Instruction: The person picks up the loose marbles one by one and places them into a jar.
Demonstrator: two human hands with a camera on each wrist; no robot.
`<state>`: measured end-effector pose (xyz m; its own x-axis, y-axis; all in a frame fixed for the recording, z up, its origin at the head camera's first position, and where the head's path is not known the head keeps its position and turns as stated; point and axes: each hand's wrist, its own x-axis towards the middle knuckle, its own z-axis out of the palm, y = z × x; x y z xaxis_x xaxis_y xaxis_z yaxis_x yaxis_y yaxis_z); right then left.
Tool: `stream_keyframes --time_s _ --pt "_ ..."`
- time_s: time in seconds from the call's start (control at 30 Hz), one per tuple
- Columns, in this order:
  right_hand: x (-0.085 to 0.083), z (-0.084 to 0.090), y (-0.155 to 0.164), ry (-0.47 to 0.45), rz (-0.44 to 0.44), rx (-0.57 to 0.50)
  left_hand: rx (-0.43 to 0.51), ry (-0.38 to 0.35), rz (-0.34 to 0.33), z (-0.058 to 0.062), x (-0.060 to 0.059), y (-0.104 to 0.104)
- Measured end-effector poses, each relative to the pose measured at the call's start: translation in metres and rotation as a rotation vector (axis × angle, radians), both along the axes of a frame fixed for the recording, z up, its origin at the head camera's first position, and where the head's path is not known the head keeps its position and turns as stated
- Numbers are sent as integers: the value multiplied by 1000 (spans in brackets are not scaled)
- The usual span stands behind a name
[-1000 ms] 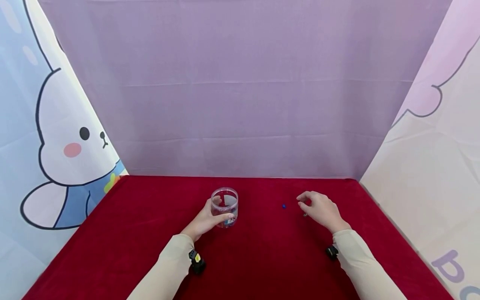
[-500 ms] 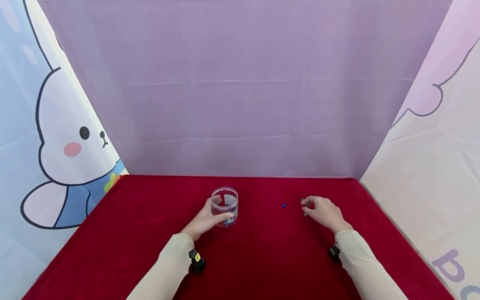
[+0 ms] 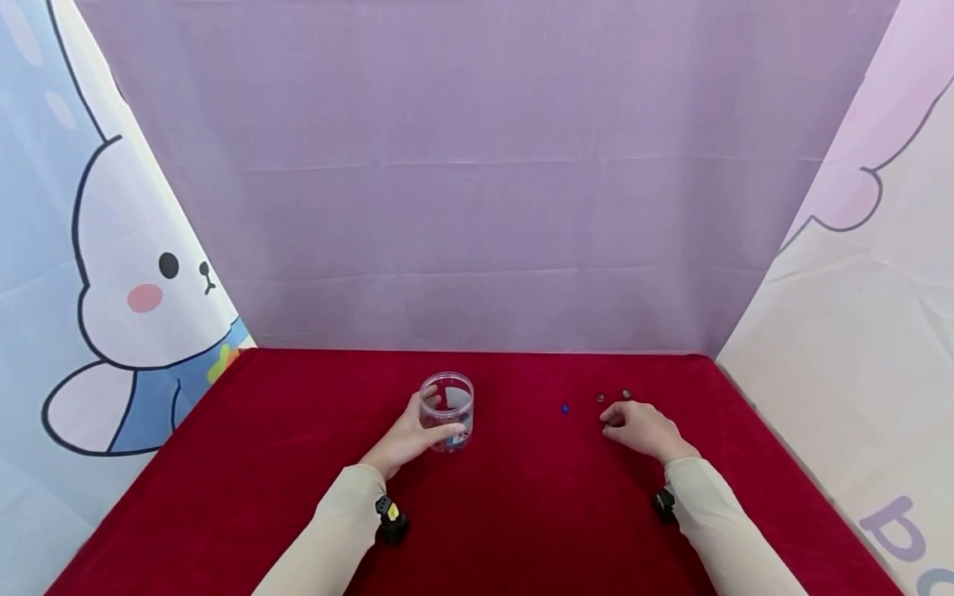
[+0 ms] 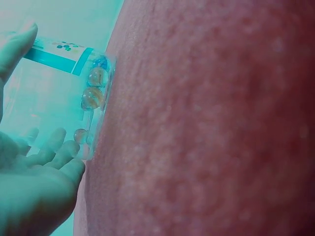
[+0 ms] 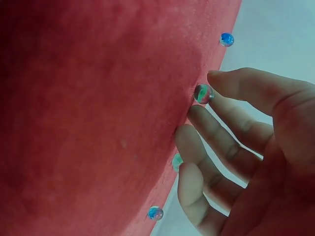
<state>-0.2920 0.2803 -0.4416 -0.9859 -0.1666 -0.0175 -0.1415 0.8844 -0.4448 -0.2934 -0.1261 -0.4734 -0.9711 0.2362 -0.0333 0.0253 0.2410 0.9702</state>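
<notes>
My left hand (image 3: 410, 434) holds a clear plastic jar (image 3: 456, 406) upright on the red cloth, thumb on the near side and fingers around the far side. Several glass marbles lie at its bottom, including an orange-swirled marble (image 4: 92, 98). The jar's mouth is uncovered. To the right, my right hand (image 3: 647, 429) rests low over the cloth. Its thumb and forefinger close around a green-swirled marble (image 5: 203, 94), which the head view mostly hides. The other fingers are bent and touch or nearly touch the cloth.
A blue marble (image 3: 565, 409) lies between jar and right hand. Just beyond that hand are two more, a left marble (image 3: 600, 398) and a right marble (image 3: 627, 394). Red cloth (image 3: 514, 513) covers the table; fabric panels (image 3: 477, 207) rise at the back and both sides.
My right hand has come down and nearer to me, its thumb and forefinger closing at the near marble. The two marbles beyond it are now uncovered. The left hand and jar stay put.
</notes>
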Motion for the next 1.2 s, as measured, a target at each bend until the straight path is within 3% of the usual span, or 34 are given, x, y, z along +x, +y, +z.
stream_keyframes --time_s 0.77,1.2 --pt "-4 -5 3 4 -16 29 0 14 26 4 4 2" --pt "-1 -4 3 30 -16 31 10 4 8 4 4 2"
